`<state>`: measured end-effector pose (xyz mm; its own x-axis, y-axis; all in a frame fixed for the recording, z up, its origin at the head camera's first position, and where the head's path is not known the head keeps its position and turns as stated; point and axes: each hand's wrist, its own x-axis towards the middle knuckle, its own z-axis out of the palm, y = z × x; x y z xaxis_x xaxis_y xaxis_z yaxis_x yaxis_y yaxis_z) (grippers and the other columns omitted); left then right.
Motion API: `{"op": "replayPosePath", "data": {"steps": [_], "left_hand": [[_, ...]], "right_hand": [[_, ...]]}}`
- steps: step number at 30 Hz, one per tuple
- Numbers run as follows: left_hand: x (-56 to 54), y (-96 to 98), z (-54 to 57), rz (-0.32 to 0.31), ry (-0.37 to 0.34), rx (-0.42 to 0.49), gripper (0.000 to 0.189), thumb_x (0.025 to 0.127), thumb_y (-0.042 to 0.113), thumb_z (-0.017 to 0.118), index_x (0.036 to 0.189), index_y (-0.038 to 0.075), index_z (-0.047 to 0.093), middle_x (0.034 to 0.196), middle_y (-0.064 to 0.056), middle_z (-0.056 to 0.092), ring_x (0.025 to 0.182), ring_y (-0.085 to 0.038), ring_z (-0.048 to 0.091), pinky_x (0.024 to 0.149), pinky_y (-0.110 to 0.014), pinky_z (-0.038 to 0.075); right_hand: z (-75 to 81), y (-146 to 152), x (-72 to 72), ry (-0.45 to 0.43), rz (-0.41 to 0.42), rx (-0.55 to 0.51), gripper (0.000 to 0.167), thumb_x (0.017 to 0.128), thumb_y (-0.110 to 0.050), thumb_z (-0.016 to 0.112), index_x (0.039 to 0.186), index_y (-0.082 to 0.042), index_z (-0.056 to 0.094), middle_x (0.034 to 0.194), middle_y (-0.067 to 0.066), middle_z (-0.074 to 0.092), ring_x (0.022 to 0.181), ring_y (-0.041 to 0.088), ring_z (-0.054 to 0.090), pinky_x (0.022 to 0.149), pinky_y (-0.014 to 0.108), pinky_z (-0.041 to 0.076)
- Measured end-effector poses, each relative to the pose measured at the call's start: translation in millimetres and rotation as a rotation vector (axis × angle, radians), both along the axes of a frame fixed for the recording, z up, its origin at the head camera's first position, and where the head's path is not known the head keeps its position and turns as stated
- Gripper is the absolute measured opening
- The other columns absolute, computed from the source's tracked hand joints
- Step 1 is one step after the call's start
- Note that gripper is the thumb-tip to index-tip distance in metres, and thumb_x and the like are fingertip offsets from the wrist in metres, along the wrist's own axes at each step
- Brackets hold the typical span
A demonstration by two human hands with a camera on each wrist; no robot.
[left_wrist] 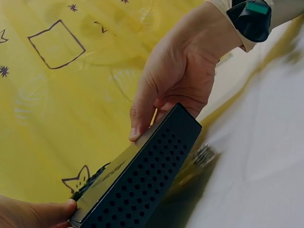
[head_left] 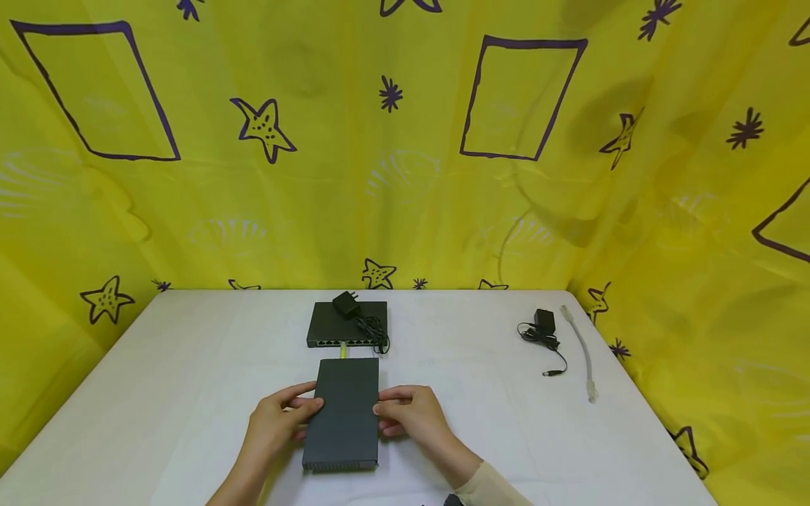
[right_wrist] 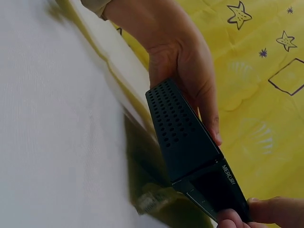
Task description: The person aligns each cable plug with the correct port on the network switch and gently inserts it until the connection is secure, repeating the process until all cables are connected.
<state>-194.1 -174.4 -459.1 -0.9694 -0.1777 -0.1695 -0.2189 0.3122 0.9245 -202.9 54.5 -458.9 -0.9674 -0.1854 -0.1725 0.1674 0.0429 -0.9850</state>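
A flat dark network switch (head_left: 346, 414) is held between both hands over the near part of the table. My left hand (head_left: 273, 422) grips its left edge, thumb on top. At the opposite edge, my right hand (head_left: 414, 418) has its thumb on the upper face and its fingers below. Round vent holes (left_wrist: 147, 185) cover one narrow side, and MERCURY is printed near the right thumb (right_wrist: 268, 210). A clear cable plug (right_wrist: 152, 202) shows below the box. Behind the held switch, a yellow network cable (head_left: 344, 350) enters the port row of another switch (head_left: 323, 327).
A black power adapter (head_left: 346, 304) with a bundled cord lies on the rear switch. To the right, another power adapter (head_left: 544, 321) and a short grey network cable (head_left: 581, 355) lie on the white table (head_left: 455, 379). A yellow curtain (head_left: 329, 211) surrounds the back and sides.
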Motion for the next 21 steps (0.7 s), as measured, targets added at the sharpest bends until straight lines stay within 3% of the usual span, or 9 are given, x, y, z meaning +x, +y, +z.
{"op": "replayPosePath", "data": {"steps": [11,21], "left_hand": [[0.1,19.4,-4.0,-0.011,0.014,0.056,0.046,0.083,0.019,0.079,0.124,0.003,0.067,0.089,-0.004,0.072,0.067,-0.017,0.068,0.058,-0.034,0.060],[0.2,36.5,-2.4,-0.029,0.026,0.077,0.043,0.083,0.016,0.079,0.123,0.003,0.069,0.088,-0.006,0.071,0.067,-0.017,0.068,0.058,-0.034,0.061]], "right_hand": [[-0.7,23.6,-1.5,0.057,0.032,-0.009,0.028,0.081,-0.006,0.073,0.102,0.012,0.069,0.080,0.008,0.074,0.059,0.011,0.066,0.058,0.030,0.060],[4.2,40.4,-4.2,0.017,0.003,0.042,0.031,0.082,-0.006,0.072,0.107,0.013,0.068,0.081,0.008,0.073,0.058,0.012,0.064,0.058,0.027,0.059]]}}
